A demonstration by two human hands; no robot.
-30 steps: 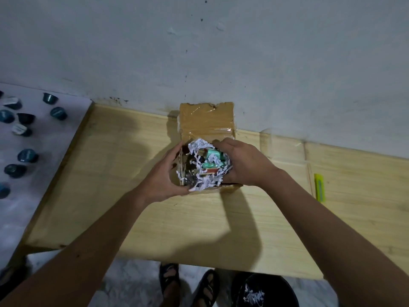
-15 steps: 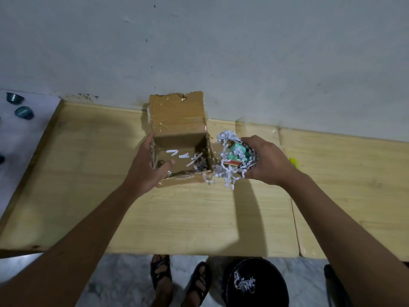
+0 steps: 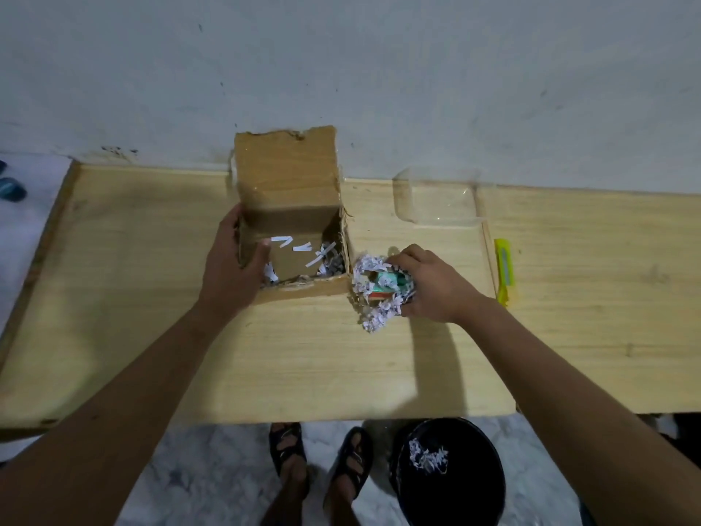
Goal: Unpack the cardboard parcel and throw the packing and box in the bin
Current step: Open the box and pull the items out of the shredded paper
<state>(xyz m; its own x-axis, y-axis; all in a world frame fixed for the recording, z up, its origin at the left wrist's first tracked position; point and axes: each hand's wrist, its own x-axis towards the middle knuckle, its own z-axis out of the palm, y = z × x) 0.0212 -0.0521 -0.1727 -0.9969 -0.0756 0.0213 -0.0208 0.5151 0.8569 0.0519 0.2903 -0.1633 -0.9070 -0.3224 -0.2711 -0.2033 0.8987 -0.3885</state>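
Note:
The open cardboard box (image 3: 288,206) stands on the wooden table (image 3: 151,336) against the wall, its flap raised. A few white paper shreds lie on its floor. My left hand (image 3: 233,271) grips the box's left wall, thumb inside. Just right of the box, my right hand (image 3: 428,284) holds a clump of shredded white paper (image 3: 373,298) low over the tabletop. A green and red item (image 3: 387,284) sits wrapped in the clump. The black bin (image 3: 451,472) stands on the floor under the table's front edge, with some shreds inside.
A clear plastic piece (image 3: 436,199) lies on the table behind my right hand. A yellow-green utility knife (image 3: 503,271) lies further right. Dark capsules (image 3: 11,187) rest on a white surface at far left. My sandalled feet (image 3: 318,461) stand beside the bin.
My right hand lifted the shredded paper clump with the item out of the box and carried it right, down beside the box. My left hand stayed on the box's left wall.

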